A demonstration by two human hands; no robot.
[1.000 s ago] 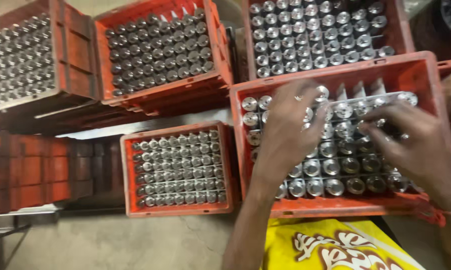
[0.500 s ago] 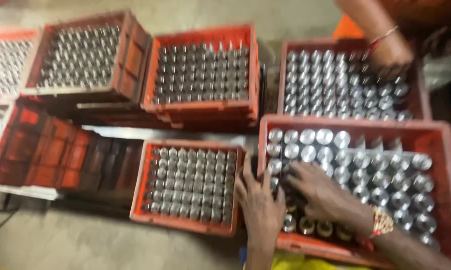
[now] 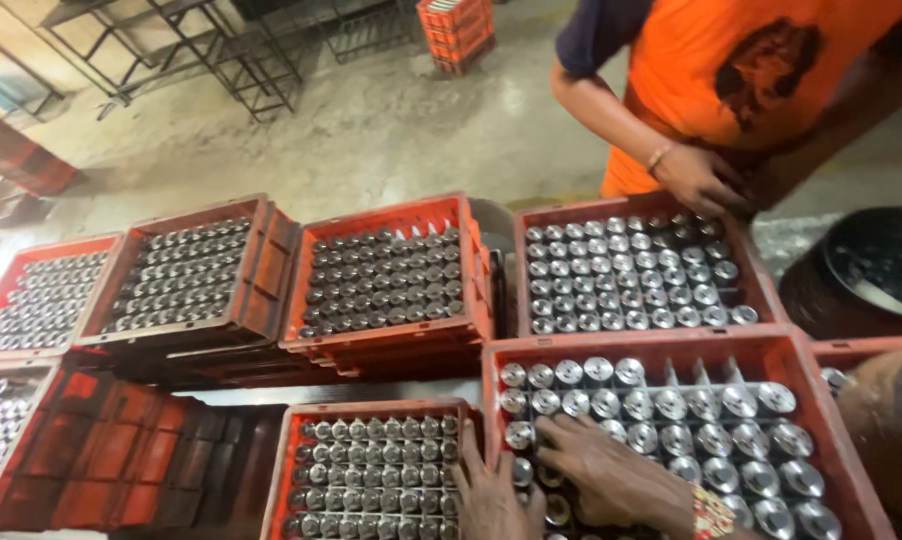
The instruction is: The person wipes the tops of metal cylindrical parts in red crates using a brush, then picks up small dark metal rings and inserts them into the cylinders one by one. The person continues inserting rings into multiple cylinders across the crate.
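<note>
since a second ago the view has lifted and swung: the nearest red crate (image 3: 661,345), which filled the picture then, now sits low at the right, and a co-worker in an orange shirt (image 3: 741,60) has come into view at the far side. both of the person's hands have slid from the middle of that crate down to its near left corner. this suggests the work has moved on to the last cells in that corner.

from the left: a row of red crates of capped metal cylinders lies along the far side, the leftmost crate (image 3: 41,300) cut by the frame edge, then two more stacked ones. nearer, a smaller crate (image 3: 371,410) sits just beside the nearest crate.

the left hand (image 3: 491,495) lies palm down over the wall between these two crates, fingers spread; i cannot tell whether it holds anything. the right hand (image 3: 616,475) rests flat on the cylinders (image 3: 671,405) in the nearest crate, fingers curled over them, not clearly gripping one.

those cylinders stand upright in their dividers, long axis vertical, shiny round caps pointing up at the camera. a few cells along the far row are bare.

to the right, the co-worker's hand (image 3: 701,180) touches the far rim of the crate behind (image 3: 751,260). a dark round tub (image 3: 876,265) stands at the far right.
</note>
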